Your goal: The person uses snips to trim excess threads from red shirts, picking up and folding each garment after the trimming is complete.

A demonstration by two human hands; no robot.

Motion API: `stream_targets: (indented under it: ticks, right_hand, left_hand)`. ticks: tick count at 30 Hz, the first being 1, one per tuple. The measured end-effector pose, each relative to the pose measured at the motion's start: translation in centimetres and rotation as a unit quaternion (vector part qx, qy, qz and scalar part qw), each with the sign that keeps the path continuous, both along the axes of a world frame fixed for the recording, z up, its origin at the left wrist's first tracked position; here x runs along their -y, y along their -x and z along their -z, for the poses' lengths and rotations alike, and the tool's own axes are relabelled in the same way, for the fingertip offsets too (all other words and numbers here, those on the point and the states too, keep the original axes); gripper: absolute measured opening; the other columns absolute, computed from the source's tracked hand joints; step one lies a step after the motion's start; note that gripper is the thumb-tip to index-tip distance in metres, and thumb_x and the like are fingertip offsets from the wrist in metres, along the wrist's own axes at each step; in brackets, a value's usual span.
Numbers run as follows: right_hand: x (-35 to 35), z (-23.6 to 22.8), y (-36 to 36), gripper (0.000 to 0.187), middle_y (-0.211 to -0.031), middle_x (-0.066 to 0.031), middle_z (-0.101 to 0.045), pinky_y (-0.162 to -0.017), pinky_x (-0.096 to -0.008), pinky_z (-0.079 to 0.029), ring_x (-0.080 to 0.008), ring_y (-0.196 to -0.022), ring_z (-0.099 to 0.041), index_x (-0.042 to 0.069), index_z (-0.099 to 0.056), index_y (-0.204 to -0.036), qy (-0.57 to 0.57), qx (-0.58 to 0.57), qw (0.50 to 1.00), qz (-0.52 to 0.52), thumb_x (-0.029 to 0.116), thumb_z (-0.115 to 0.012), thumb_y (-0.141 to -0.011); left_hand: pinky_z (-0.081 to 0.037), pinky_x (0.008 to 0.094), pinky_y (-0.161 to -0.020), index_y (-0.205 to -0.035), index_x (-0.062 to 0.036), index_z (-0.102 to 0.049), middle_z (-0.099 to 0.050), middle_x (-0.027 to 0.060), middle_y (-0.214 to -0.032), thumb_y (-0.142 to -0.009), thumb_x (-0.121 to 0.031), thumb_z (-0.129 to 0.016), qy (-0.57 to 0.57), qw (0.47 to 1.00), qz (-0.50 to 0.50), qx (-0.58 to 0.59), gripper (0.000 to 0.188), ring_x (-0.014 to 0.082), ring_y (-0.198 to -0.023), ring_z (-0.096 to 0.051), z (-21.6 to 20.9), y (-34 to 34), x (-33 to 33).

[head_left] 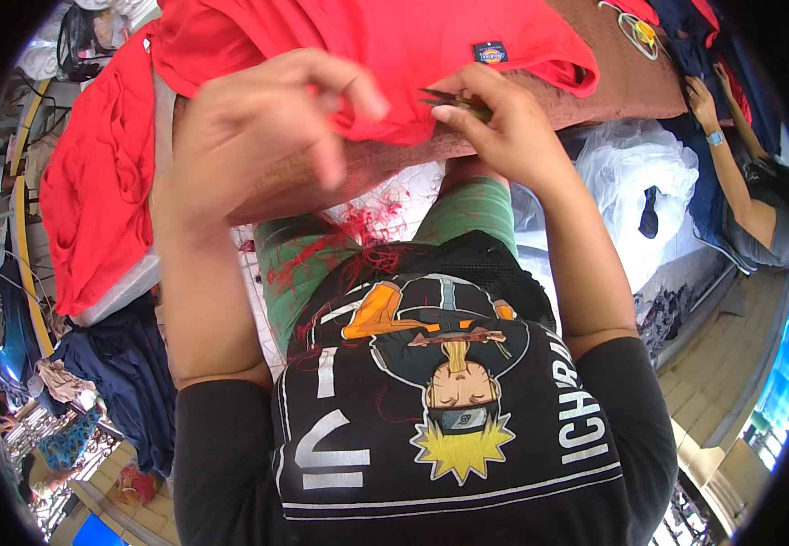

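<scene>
While right fingers (pixel 494 88) pinch one dark clipper (pixel 450 99), left fingers (pixel 349 82) spread, blurred, one red garment (pixel 403 41) beyond

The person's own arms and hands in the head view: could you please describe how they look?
Short black sleeves end around the elbows, leaving both forearms bare. The left hand and right hand wear no gloves, and no watch or bracelet shows. The left one is blurred, hiding finer detail.
</scene>
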State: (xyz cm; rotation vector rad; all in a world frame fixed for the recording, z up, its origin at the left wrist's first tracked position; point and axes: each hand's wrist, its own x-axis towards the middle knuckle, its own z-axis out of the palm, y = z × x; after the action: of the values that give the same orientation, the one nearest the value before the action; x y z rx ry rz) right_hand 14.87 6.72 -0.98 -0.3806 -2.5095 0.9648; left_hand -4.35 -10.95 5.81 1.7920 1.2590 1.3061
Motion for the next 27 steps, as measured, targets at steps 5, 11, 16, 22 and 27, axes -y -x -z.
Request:
stream_targets:
  ticks: [5, 11, 16, 22, 27]
  right_hand:
    - [-0.2, 0.3, 0.9, 0.023, -0.095, -0.0025, -0.067, -0.074, -0.0237, -0.046, -0.007, -0.083, -0.057, 0.004, -0.065, -0.105, 0.115, -0.03, 0.993, 0.016, 0.014, -0.069, -0.086]
    - [1.3, 1.8, 2.8, 0.018, -0.089, -0.0025, -0.069, -0.076, -0.0237, -0.047, -0.006, -0.083, -0.059, 0.002, -0.069, -0.098, 0.212, 0.065, 0.975, 0.013, 0.015, -0.069, -0.085]
    - [1.9, 2.5, 2.2, 0.016, -0.087, -0.0039, -0.068, -0.073, -0.0248, -0.049, -0.0078, -0.079, -0.062, 0.0, -0.069, -0.093, 0.21, 0.059, 0.976, -0.01, 0.011, -0.072, -0.082]
    - [1.8, 4.1, 1.8, 0.019, -0.075, -0.0087, -0.06, -0.065, -0.0303, -0.047, -0.0179, -0.069, -0.059, 0.003, -0.069, -0.088, 0.182, 0.01, 0.983, -0.019, 0.017, -0.075, -0.076]
    - [1.8, 3.2, 1.6, 0.02, -0.073, -0.0082, -0.058, -0.064, -0.0307, -0.045, -0.0175, -0.067, -0.056, 0.002, -0.069, -0.086, 0.154, 0.052, 0.987, -0.016, 0.018, -0.075, -0.076]
  left_hand:
    - [-0.034, 0.0273, -0.071, -0.082, -0.0037, -0.06, -0.062, 0.0126, -0.096, -0.102, -0.036, -0.034, -0.03, 0.996, -0.073, 0.032, 0.046, 0.0131, -0.075, -0.045, -1.1, 0.6, 1.5]
    - [-0.049, 0.0285, -0.078, -0.104, -0.0022, -0.066, -0.067, 0.0092, -0.099, -0.086, -0.014, -0.064, 0.113, 0.949, -0.27, -0.119, 0.022, 0.0182, -0.084, -0.063, 5.1, -2.3, -1.1]
    - [-0.051, 0.0341, -0.076, -0.099, -0.0026, -0.07, -0.062, 0.0102, -0.107, -0.08, -0.013, -0.069, 0.129, 0.924, -0.281, -0.224, 0.022, 0.0256, -0.084, -0.065, 7.8, -3.1, -0.9]
    - [-0.051, 0.0343, -0.072, -0.092, -0.0024, -0.07, -0.065, 0.01, -0.096, -0.08, -0.013, -0.069, 0.147, 0.922, -0.287, -0.212, 0.016, 0.024, -0.08, -0.066, 7.4, -3.2, -1.1]
    - [-0.05, 0.028, -0.066, -0.095, -0.0027, -0.068, -0.067, 0.0072, -0.08, -0.086, -0.015, -0.066, 0.186, 0.934, -0.265, -0.149, 0.015, 0.0145, -0.071, -0.065, 7.3, -3.2, -1.5]
